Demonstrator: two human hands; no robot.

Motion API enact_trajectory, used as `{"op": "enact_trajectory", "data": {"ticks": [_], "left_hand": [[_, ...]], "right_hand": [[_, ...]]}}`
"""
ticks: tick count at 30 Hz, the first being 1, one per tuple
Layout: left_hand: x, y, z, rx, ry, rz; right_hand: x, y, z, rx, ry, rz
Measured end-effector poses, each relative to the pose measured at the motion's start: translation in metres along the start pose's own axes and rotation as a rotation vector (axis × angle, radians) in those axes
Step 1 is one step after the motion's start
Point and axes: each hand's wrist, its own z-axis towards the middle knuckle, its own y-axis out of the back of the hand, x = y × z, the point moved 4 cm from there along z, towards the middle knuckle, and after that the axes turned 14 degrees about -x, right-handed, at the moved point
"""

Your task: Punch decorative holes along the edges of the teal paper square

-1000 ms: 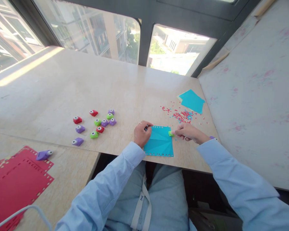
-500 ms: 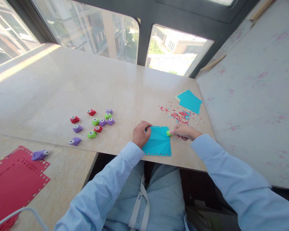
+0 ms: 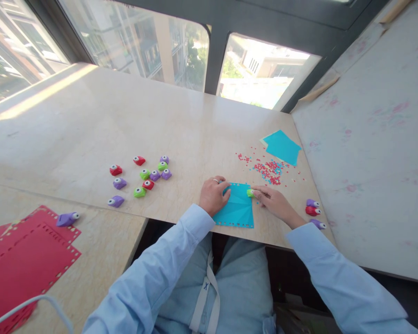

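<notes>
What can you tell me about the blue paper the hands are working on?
The blue paper is a teal square sheet lying flat at the near edge of the table. Fold creases fan across it, and a row of small punched holes runs along its near edge. The left hand presses on its left side. The right hand holds a small green punch against its right edge.

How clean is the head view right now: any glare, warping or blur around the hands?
Head view: the windows are blown out bright, and a sunlit streak crosses the far left of the table. Wide-angle warping bends the table edges. The left hand, right hand, blue paper and green punch look evenly lit and sharp, though small.
</notes>
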Motion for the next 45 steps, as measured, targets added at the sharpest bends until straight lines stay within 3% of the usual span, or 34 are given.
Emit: {"op": "enact_trajectory", "data": {"ticks": [9, 24, 31, 45], "left_hand": [[-0.002, -0.002, -0.001, 0.047, -0.032, 0.055], [-0.004, 0.0, -0.002, 0.046, -0.002, 0.053], [-0.006, 0.005, -0.002, 0.021, 0.011, 0.053], [-0.009, 0.008, -0.002, 0.05, 0.044, 0.041]], "right_hand": [[0.004, -0.003, -0.007, -0.147, 0.126, 0.005], [-0.001, -0.002, -0.012, -0.135, 0.23, -0.02], [-0.002, -0.004, -0.022, -0.228, 0.257, 0.005], [-0.002, -0.007, -0.027, -0.273, 0.264, 0.022]]}}
